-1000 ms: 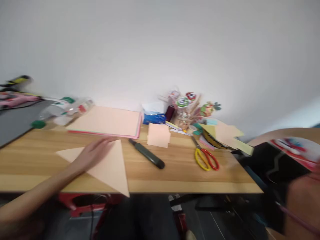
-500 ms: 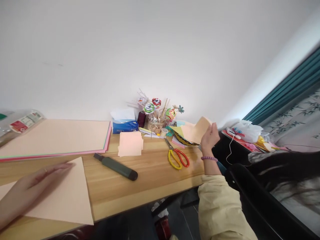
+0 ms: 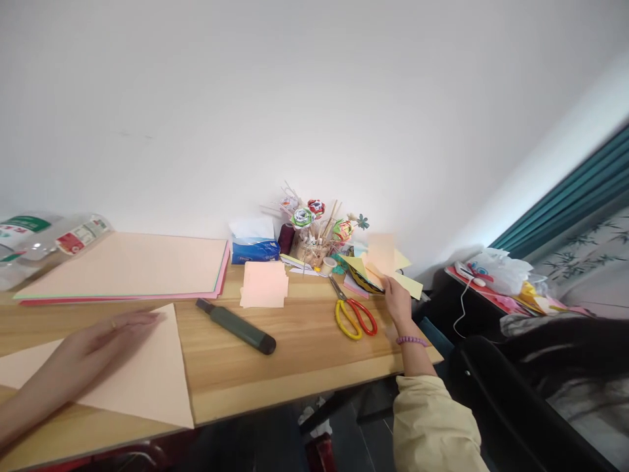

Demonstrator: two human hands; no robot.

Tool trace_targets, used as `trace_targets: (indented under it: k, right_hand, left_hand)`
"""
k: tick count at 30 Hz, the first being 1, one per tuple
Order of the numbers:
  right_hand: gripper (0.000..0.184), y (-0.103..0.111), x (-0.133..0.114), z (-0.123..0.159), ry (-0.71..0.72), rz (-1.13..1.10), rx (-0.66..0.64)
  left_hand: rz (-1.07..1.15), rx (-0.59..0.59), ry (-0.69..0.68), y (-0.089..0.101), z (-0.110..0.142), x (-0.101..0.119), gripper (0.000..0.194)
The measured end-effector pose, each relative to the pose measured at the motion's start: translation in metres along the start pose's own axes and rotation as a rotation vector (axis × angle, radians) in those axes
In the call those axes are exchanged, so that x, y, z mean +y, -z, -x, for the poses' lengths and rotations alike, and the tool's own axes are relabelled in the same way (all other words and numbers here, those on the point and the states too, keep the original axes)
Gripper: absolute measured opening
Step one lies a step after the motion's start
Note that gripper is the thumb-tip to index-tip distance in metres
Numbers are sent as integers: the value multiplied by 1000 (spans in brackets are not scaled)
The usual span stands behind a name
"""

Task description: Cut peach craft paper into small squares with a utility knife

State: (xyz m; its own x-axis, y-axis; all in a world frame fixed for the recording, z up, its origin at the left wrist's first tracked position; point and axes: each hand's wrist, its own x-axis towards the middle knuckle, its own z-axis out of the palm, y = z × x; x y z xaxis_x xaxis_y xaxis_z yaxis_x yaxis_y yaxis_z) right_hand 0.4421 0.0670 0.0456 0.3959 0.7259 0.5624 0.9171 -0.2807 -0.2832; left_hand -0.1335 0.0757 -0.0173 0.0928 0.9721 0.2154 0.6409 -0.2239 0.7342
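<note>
My left hand (image 3: 105, 347) lies flat, fingers stretched out, on a large peach paper sheet (image 3: 162, 380) at the desk's front left. My right hand (image 3: 398, 301) is at the far right, its fingers closed on the edge of a peach paper piece (image 3: 376, 276) in a pile of scraps; the fingertips are partly hidden. Around it are yellow paper scraps (image 3: 407, 286) and another upright peach piece (image 3: 381, 252). Under the scraps sits a dark and yellow patterned container (image 3: 362, 280). Scissors (image 3: 348, 313) with one yellow and one red handle lie to the left of that hand.
A dark green cutter-like tool (image 3: 240, 329) and small pink paper squares (image 3: 264, 285) lie mid-desk. Behind stand a tissue pack (image 3: 255, 251) and paper flowers (image 3: 314, 216). A stack of large paper (image 3: 132, 265) and plastic bottles (image 3: 29, 242) are left. A black chair (image 3: 496, 387) stands right.
My right hand has come down from holding a raised peach piece to the scrap pile, where more yellow scraps now show. My left hand stays on the sheet. The view has shifted slightly left.
</note>
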Motion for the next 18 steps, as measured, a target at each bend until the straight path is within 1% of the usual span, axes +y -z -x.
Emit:
trace_targets:
  k: [2, 3, 5, 8, 11, 13, 15, 16, 18]
  right_hand:
    - [33, -2, 3, -3, 0, 48, -89]
    - [34, -2, 3, -6, -1, 70, -117]
    - [35, 0, 2, -10, -4, 100, -146]
    - [34, 4, -3, -12, -3, 105, -123]
    - [35, 11, -14, -13, 3, 59, -19]
    - [36, 17, -30, -11, 17, -7, 72]
    - [40, 22, -55, -3, 58, -103, 131]
    - [44, 24, -71, 5, 94, -159, 138]
    - [45, 25, -107, 31, 192, -279, 98]
  left_hand:
    - [99, -37, -11, -1, 1, 1, 40]
    - [137, -34, -7, -1, 2, 1, 39]
    - [154, 11, 16, 2, 3, 2, 41]
    - [103, 48, 26, 14, 4, 3, 42]
    - [8, 70, 25, 34, 4, -2, 38]
    - [-54, 55, 38, 48, 4, -6, 41]
    - [-63, -17, 64, 58, 6, -9, 49]
    - [-32, -75, 82, 61, 7, -10, 54]
    - [6, -78, 145, 65, 10, -11, 61]
